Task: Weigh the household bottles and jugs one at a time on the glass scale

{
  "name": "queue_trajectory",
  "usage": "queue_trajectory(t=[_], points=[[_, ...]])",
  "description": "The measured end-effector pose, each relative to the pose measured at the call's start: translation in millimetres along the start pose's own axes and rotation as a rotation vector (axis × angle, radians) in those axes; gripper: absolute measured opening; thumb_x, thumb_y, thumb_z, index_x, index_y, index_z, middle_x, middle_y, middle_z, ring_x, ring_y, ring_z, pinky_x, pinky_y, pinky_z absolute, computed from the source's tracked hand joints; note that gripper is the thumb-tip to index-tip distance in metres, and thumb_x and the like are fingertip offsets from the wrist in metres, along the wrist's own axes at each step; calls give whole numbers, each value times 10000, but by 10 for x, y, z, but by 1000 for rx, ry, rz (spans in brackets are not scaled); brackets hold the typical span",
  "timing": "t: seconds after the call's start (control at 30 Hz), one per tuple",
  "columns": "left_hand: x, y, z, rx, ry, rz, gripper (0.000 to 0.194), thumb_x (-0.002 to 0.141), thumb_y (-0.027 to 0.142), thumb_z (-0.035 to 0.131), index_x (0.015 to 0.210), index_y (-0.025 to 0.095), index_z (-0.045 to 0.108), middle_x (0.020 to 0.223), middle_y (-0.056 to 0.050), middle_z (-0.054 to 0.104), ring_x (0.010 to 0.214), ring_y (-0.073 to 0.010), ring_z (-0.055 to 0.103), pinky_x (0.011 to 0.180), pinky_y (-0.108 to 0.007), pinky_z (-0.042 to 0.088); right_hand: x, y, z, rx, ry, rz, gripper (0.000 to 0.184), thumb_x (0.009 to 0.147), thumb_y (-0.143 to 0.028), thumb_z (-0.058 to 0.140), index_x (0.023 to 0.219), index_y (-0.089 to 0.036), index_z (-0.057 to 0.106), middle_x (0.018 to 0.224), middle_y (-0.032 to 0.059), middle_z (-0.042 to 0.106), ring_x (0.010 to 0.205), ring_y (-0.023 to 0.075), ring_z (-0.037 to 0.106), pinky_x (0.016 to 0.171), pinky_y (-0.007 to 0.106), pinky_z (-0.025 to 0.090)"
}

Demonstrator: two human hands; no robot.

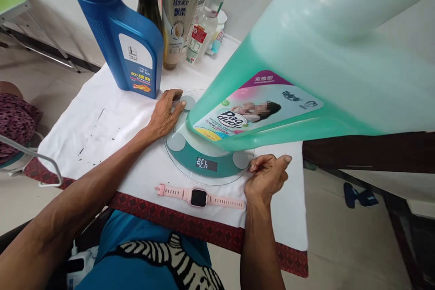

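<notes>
A round glass digital scale (190,163) lies on the white cloth, its small display (206,164) lit with characters I cannot read surely. On it stands a large jug of green liquid detergent (217,95), labelled Pao dudu, which hides much of the platform. My left hand (168,113) holds the scale's left rim, thumb over the glass. At the right rim, my right hand (268,174) has its fingers curled against the edge and its thumb sticking out. In front of the scale a pink-strapped smartwatch (199,197) is laid out flat.
A blue engine oil bottle (139,50) stands behind my left hand. Beside it are a dark pump bottle (148,2), a Rejoice tube (176,22) and a clear bottle (205,22). The table's red patterned edge (176,222) faces me. Dark slippers (360,195) lie on the floor.
</notes>
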State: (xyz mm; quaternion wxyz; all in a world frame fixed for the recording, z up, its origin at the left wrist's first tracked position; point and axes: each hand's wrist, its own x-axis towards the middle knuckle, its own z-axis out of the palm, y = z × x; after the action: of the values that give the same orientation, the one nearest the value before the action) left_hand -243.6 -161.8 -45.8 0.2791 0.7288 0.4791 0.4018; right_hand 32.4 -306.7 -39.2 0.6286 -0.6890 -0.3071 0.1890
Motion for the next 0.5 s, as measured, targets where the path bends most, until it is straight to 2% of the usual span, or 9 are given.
queue_trajectory(t=[0.5], points=[[4, -14, 0, 20, -4, 9, 343, 1061, 491, 520, 1251, 213, 586, 1272, -126, 712, 1209, -272, 648, 1049, -477, 551, -9, -30, 7, 8, -1, 1, 786, 897, -918, 442, 519, -235, 529, 461, -14, 458, 451, 121, 446, 491, 293, 324]])
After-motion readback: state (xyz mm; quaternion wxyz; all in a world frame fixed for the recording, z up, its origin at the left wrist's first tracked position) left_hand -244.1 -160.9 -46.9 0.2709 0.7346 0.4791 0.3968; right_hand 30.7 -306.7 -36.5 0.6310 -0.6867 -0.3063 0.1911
